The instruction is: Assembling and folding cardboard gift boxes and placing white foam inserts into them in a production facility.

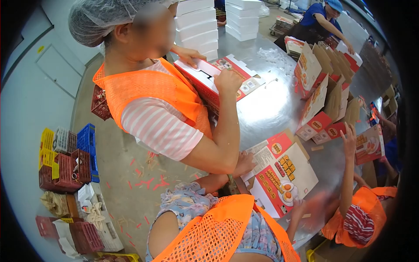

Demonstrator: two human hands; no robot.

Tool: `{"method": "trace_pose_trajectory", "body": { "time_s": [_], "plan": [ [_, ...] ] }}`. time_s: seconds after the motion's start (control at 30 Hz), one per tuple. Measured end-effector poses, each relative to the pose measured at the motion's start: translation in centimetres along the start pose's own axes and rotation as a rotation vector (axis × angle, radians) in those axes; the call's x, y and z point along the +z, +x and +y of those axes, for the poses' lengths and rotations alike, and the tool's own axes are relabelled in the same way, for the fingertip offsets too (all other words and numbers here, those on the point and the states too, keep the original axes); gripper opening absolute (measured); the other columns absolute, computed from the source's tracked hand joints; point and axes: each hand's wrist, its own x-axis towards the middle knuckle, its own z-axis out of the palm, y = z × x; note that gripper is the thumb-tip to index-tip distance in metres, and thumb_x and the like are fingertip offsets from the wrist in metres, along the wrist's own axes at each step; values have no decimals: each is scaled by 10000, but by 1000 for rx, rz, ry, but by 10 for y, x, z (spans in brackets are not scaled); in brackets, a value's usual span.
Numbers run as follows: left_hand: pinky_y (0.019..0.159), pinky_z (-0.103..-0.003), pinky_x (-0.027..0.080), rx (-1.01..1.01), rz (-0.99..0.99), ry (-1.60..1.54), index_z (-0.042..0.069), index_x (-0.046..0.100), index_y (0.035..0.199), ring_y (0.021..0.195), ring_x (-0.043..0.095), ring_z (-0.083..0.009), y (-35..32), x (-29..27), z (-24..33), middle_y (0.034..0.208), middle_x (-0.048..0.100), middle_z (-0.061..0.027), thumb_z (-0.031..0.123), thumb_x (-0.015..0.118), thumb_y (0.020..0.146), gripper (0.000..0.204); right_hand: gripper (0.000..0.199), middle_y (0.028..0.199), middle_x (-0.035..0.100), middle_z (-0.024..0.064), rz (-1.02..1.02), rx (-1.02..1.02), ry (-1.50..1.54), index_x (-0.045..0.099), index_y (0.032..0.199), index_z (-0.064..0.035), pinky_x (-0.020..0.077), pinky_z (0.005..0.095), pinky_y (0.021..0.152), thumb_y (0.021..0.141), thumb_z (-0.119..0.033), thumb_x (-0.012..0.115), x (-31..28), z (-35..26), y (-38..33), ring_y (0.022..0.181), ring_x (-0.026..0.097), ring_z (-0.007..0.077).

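Observation:
A flattened red and white egg carton [279,174], printed with a picture of eggs, lies tilted in front of me at the edge of the metal table. My left hand [245,164] grips its left side panel, fingers over the panel's edge. At the carton's lower right edge, my right hand [298,210] is closed around the cardboard, fingertips partly seen. To the left, a person in an orange vest [150,94] and hairnet works with both hands on another red carton [205,87] with a white top.
White boxes [196,28] are stacked at the back. Open cartons [323,100] crowd the table's right side. A second person [321,24] in blue stands far right; another orange-vested person [366,214] is near right. Plastic crates [70,168] line the left wall; red scraps [152,181] litter the floor.

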Motion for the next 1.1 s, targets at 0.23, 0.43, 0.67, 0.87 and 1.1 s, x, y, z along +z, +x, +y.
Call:
{"method": "trace_pose_trajectory", "body": {
  "time_s": [0.23,0.43,0.67,0.87,1.1],
  "plan": [
    [986,-583,453,-72,20,96,82,520,1364,1246,506,-455,1,-1,10,1328,544,-246,408,712,837,649,435,971,682,248,20,-26,1,576,1103,43,516,450,827,768,-129,795,-1,-62,-36,924,673,408],
    [924,-478,527,-1,-41,-188,45,668,1177,1100,670,-356,21,-8,-3,1139,699,-200,329,741,803,475,358,990,674,215,-137,58,165,544,1032,68,519,380,823,790,-64,772,13,-38,-20,930,671,267],
    [904,-418,541,83,78,-181,24,639,1239,1043,696,-296,2,-17,23,1115,706,-209,232,716,852,447,219,912,652,174,-25,20,233,572,975,59,504,384,804,888,-107,685,18,-30,-32,836,630,259],
    [890,-304,540,190,-349,-1050,-40,542,1356,997,652,-137,7,-32,23,1154,683,-89,132,610,968,429,295,951,645,178,309,94,339,650,980,64,489,387,801,933,-227,651,-17,-22,-42,847,615,268],
    [961,-353,509,217,-379,-896,-51,543,1339,1063,646,-219,-1,-49,25,1187,666,-172,171,604,970,435,265,949,660,178,-64,58,310,676,978,41,490,378,808,887,-208,685,-66,-28,-43,854,623,257]
  ]
}}
